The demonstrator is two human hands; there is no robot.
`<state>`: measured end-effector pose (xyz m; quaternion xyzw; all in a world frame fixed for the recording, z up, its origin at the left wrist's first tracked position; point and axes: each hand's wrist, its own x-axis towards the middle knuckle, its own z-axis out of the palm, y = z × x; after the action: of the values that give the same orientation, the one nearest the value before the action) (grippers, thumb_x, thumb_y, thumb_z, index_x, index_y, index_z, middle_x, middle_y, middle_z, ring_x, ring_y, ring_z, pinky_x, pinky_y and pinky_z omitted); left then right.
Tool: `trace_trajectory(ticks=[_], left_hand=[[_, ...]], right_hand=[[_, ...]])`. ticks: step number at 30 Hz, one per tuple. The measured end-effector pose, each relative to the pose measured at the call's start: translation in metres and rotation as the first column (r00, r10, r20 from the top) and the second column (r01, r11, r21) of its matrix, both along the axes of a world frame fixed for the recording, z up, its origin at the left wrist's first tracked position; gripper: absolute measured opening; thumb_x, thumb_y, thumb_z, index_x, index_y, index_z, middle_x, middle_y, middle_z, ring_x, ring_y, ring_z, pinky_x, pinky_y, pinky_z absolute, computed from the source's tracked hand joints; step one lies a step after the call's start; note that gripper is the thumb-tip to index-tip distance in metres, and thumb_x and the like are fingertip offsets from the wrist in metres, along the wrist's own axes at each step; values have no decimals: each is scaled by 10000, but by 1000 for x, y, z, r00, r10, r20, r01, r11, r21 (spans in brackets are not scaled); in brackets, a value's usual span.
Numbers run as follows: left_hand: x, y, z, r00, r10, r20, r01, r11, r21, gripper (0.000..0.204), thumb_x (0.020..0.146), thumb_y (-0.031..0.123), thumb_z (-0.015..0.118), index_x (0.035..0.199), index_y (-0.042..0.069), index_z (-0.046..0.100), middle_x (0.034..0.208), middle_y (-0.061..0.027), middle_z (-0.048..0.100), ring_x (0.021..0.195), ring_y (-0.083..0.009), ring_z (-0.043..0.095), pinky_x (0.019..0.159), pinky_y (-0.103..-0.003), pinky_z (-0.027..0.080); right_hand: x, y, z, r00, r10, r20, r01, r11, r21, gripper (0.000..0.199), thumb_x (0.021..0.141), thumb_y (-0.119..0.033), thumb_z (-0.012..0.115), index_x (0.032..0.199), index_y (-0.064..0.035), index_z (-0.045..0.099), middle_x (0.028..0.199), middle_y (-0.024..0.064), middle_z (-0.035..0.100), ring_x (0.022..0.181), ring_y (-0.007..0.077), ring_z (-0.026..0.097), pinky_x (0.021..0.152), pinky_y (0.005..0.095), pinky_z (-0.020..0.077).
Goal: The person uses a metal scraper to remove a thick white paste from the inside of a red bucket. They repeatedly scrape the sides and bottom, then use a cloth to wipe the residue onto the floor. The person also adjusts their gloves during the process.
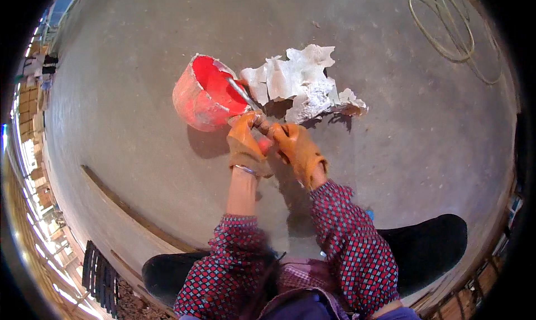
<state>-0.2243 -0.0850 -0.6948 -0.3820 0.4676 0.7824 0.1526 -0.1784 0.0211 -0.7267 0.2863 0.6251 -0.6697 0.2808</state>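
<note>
A red round bucket [202, 105], crusted with white residue, tilts on the floor with its mouth toward the right. A grey metal rod [241, 91] crosses its rim, one end inside the mouth; the rod's tip is hard to make out. My left hand [247, 138], in an orange glove, closes on the rod's brown handle [261, 122] close to the bucket's lower rim. On the handle's near end my gloved right hand [296, 147] is also closed. Something small and red shows beside the left palm, its kind unclear. Crumpled white flakes and sheets [301, 82] lie just right of the bucket.
Grey concrete floor [419, 141] spreads around me. A pale coiled hose [469, 43] lies at the far right. To the left runs a long wooden strip [131, 211], with a dark slatted piece [100, 275] beyond it. My dark-clad legs [430, 250] flank the near side.
</note>
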Motion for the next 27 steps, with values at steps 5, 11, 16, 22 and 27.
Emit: trace_trajectory(ticks=[5, 11, 16, 22, 27], left_hand=[[2, 8, 5, 996, -82, 45, 84, 995, -54, 117, 832, 183, 529, 921, 107, 531, 762, 0, 521, 669, -122, 530, 528, -251, 456], [2, 1, -18, 995, -93, 24, 92, 994, 55, 98, 833, 177, 523, 899, 105, 524, 726, 2, 511, 634, -127, 523, 496, -263, 427], [-6, 22, 7, 998, 44, 43, -48, 996, 76, 119, 842, 182, 508, 803, 69, 505, 646, 27, 424, 547, -126, 428, 447, -240, 359], [-3, 13, 10, 999, 0, 36, -7, 981, 194, 88, 842, 140, 503, 872, 62, 529, 661, 28, 467, 563, -103, 464, 510, -242, 470], [3, 1, 4, 997, -26, 72, 25, 999, 22, 165, 852, 183, 538, 959, 57, 539, 704, 18, 492, 603, -107, 500, 552, -256, 490]], right_hand=[[10, 12, 9, 985, 141, -97, -79, 878, 472, 423, 865, -399, 455, 839, -26, 653, 790, 203, 641, 750, 351, 632, 662, 423, 474], [9, -12, -2, 963, 99, -249, 78, 785, 615, 376, 866, -375, 516, 833, -18, 630, 791, 234, 620, 756, 412, 595, 641, 460, 454], [-2, -17, -19, 956, -13, -294, 109, 943, 316, 308, 878, -323, 537, 886, -29, 629, 812, 191, 635, 747, 363, 611, 618, 414, 460], [1, 1, -21, 880, -66, -471, 101, 994, 50, 313, 886, -304, 517, 789, -15, 589, 716, 112, 614, 575, 210, 565, 513, 336, 448], [0, 18, -7, 932, 236, -275, -119, 917, 381, 289, 872, -300, 501, 768, -50, 602, 728, 158, 633, 654, 354, 607, 602, 413, 477]])
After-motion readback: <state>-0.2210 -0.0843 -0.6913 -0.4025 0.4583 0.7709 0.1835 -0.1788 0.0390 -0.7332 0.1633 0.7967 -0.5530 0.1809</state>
